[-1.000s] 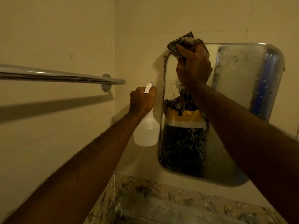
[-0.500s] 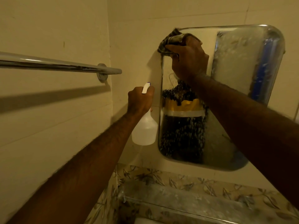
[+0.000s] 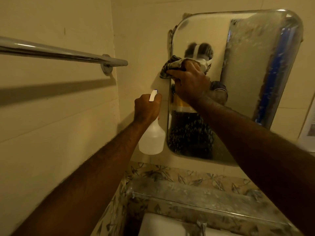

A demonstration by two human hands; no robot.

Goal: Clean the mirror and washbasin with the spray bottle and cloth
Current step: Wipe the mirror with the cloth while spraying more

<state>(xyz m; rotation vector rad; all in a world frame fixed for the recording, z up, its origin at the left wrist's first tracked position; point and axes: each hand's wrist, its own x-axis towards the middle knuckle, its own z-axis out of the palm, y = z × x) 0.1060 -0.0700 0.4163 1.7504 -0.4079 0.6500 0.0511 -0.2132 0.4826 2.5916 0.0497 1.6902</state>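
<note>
A rounded wall mirror [image 3: 242,62] hangs ahead, its lower and right parts speckled with spray droplets. My right hand [image 3: 190,84] presses a dark patterned cloth [image 3: 170,66] against the mirror's left edge, about halfway down. My left hand [image 3: 146,109] grips the neck of a translucent white spray bottle [image 3: 151,138], held upright just left of the mirror. A corner of the white washbasin [image 3: 162,225] shows at the bottom of the view.
A chrome towel rail [image 3: 59,52] juts from the left wall at hand height. Below the mirror runs a glass shelf [image 3: 196,191] over floral border tiles. A tap [image 3: 201,226] rises behind the basin. A paper sheet [image 3: 309,130] hangs at the right.
My right hand has dragged the cloth down from the mirror's top left corner to its middle left edge, leaving the upper left glass clearer. The view has tilted down, revealing the basin.
</note>
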